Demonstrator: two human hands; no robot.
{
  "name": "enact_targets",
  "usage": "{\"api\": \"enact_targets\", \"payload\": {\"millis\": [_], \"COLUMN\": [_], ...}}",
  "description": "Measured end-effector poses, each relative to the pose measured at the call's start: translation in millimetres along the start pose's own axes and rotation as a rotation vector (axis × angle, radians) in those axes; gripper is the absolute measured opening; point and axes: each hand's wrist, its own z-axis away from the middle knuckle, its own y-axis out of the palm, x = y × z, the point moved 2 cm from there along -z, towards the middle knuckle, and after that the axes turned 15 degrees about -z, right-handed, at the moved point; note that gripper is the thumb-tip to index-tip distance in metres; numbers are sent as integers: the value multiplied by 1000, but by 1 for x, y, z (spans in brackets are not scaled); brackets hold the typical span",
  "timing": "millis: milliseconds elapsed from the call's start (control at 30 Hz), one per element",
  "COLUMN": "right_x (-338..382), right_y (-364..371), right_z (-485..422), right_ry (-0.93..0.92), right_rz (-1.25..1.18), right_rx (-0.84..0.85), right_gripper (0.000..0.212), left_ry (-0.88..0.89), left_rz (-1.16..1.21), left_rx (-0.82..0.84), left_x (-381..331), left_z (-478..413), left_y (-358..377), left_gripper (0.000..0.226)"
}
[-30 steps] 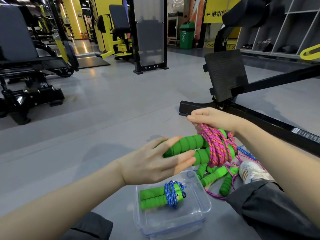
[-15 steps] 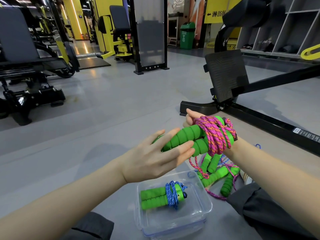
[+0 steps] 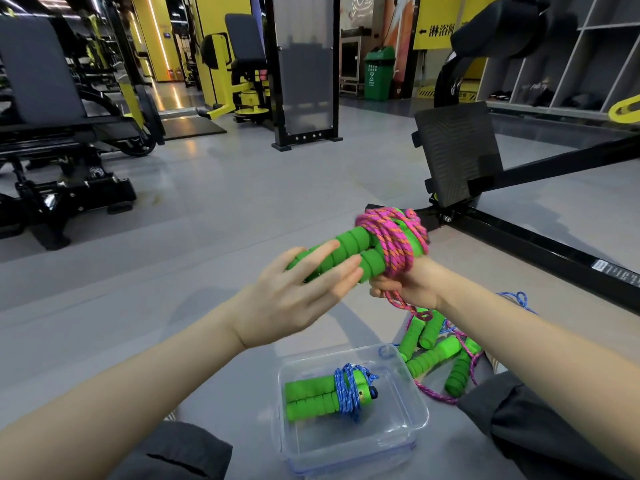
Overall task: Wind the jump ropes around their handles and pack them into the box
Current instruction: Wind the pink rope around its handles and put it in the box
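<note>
Only the head view here. Using the clear plastic box point(image 3: 412, 403) on the grey floor point(image 3: 214, 209) as the landmark: inside it lies one finished bundle, a pair of green foam handles with blue rope point(image 3: 348, 388) wound round one end. Above the box and a bit farther out, the left hand point(image 3: 294, 299) has its grip around the plain end of another pair of green handles point(image 3: 346, 249), fingers laid loosely along the foam. The right hand point(image 3: 412, 285) is closed on the pink rope point(image 3: 394, 237), which is already coiled thick around the other end of those handles, with a short loose bit dangling under the hand. Just right of the box there's a pile of more green handles point(image 3: 433, 355) tangled with pink and blue rope on the floor.
</note>
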Motion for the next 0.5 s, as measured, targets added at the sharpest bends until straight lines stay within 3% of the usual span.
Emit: {"api": "enact_targets", "payload": {"millis": [100,333,400,500], "right_x": [0,13,17,27], "right_y": [4,11,18,33], "right_z": [-3,7,13,18], "right_ry": [92,311,295,96], "right_rz": [256,514,615,779], "right_rx": [5,45,72,41], "right_gripper": [27,27,26,27], "left_ry": [13,30,28,5], "left_rz": [-46,-68,-79,-91], "left_rx": [63,132,163,188], "left_x": [7,14,19,23], "left_z": [13,29,39,45], "left_y": [9,20,24,26], "left_gripper": [31,32,34,36]}}
